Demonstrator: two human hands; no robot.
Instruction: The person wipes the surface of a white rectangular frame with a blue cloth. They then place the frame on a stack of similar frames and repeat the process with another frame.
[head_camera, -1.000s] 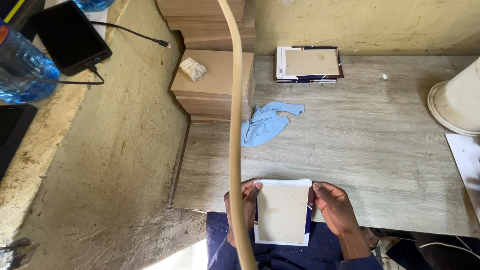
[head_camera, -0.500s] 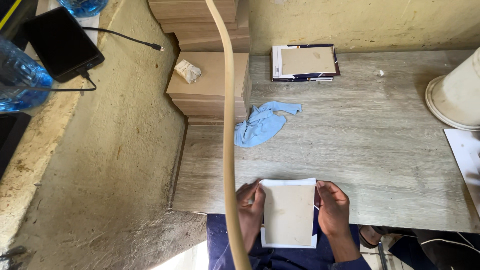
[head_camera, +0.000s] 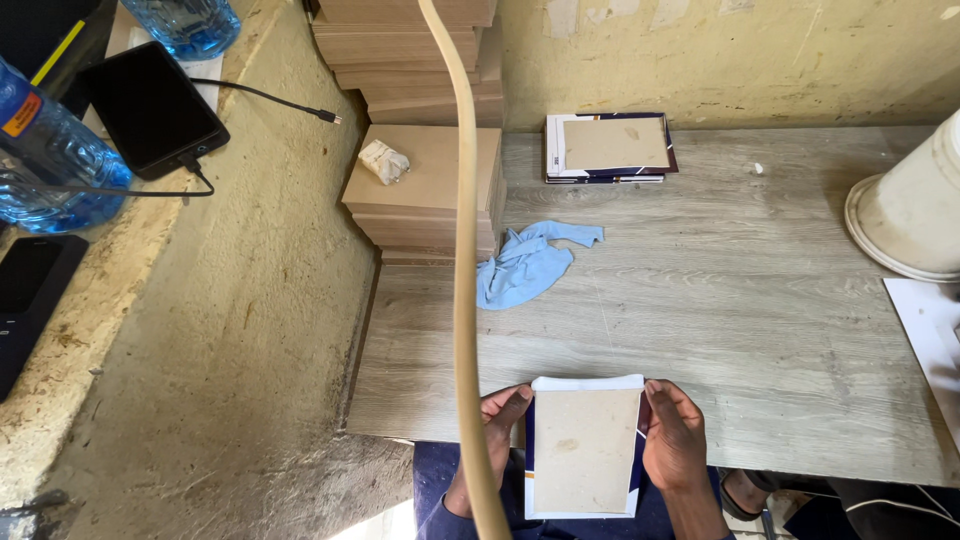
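Observation:
A flat rectangular board (head_camera: 584, 448), tan on its face with white and dark blue edges, rests at the near edge of the grey wooden table (head_camera: 760, 300). My left hand (head_camera: 497, 420) grips its left side and my right hand (head_camera: 674, 432) grips its right side. The board's lower half hangs over my lap. A pale curved strap (head_camera: 463, 250) crosses the view in front of my left hand.
A blue cloth (head_camera: 524, 262) lies mid-table. A stack of similar boards (head_camera: 610, 147) sits at the back. Brown panel stacks (head_camera: 430, 185) stand at left with a crumpled wad (head_camera: 384, 161). A white bucket (head_camera: 915, 205) is at right. Tablet (head_camera: 150, 105) and water bottles (head_camera: 50, 160) rest on the ledge.
The board and both hands have stayed at the table's near edge, shifting slightly right in view as my head moved. The grip is unchanged.

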